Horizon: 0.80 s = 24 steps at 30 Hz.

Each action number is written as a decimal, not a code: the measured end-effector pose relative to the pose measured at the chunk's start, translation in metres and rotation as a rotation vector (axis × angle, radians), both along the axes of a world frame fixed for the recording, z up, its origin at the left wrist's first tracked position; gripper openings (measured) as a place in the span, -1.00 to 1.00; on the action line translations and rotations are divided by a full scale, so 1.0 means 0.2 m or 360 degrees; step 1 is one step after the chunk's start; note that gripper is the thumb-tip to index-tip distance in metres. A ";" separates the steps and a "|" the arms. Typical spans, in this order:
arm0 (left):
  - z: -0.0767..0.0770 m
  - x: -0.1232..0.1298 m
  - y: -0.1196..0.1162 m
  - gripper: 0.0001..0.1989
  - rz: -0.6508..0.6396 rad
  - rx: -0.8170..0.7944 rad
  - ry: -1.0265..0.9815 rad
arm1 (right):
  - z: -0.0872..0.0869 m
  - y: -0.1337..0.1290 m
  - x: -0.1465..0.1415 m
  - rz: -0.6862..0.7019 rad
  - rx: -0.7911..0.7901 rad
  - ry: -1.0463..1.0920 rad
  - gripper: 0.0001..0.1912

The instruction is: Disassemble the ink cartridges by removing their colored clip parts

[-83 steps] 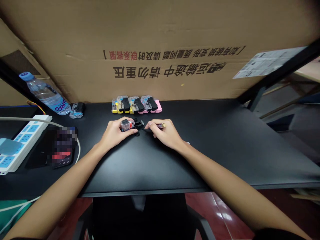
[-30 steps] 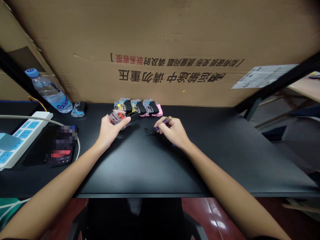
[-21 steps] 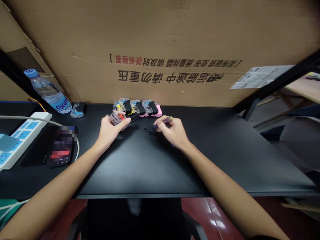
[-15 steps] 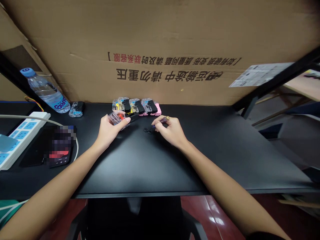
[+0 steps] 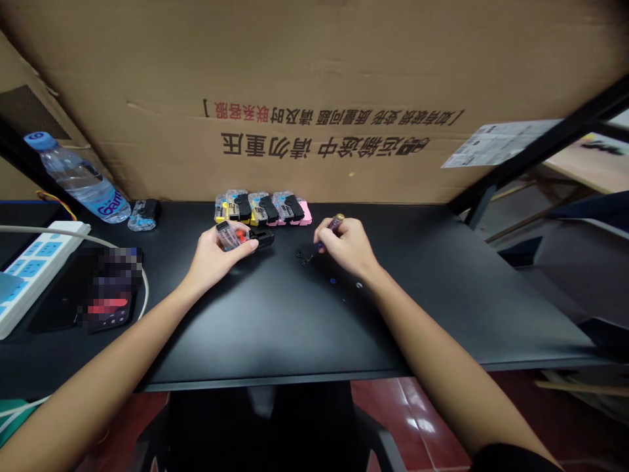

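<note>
Gripping a small clear cartridge [image 5: 230, 235] with a red bit inside, the left hand [image 5: 216, 257] has its fingers wrapped snug around it, just above the black desk [image 5: 275, 314]. The right hand [image 5: 346, 248] pinches a little purple screwdriver [image 5: 330, 229], tip down by a small black part [image 5: 303, 255]. More cartridges [image 5: 263, 208] sit lined up behind, against the cardboard box [image 5: 314, 98].

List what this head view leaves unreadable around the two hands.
- Small clear device: left hand covers its underside.
- Thin tool: right hand hides the shaft.
- Small black part at the tool's tip: too small to identify.
- Dark object at left: pixelated.
- Power strip: cut off by the left edge.
</note>
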State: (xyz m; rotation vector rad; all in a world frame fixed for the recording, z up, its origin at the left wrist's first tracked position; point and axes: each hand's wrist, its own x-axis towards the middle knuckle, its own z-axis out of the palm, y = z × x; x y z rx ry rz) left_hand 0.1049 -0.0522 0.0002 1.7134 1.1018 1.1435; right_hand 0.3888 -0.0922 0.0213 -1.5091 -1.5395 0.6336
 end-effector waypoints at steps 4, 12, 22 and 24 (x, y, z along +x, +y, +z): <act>-0.01 0.01 -0.03 -0.67 -0.0247 0.0067 0.0282 | -0.03 0.00 -0.02 0.0033 0.0018 -0.0068 -0.79; 0.01 0.00 -0.05 -0.71 -0.0454 0.0130 0.0466 | -0.04 0.03 0.06 -0.0199 0.0119 -0.0244 -0.79; 0.00 -0.01 -0.05 -0.71 -0.0458 0.0154 0.0502 | -0.07 0.03 0.01 -0.0049 0.0098 -0.0106 -0.77; 0.00 -0.01 -0.05 -0.71 -0.0459 0.0147 0.0510 | -0.07 0.04 0.02 -0.0107 0.0110 -0.0151 -0.76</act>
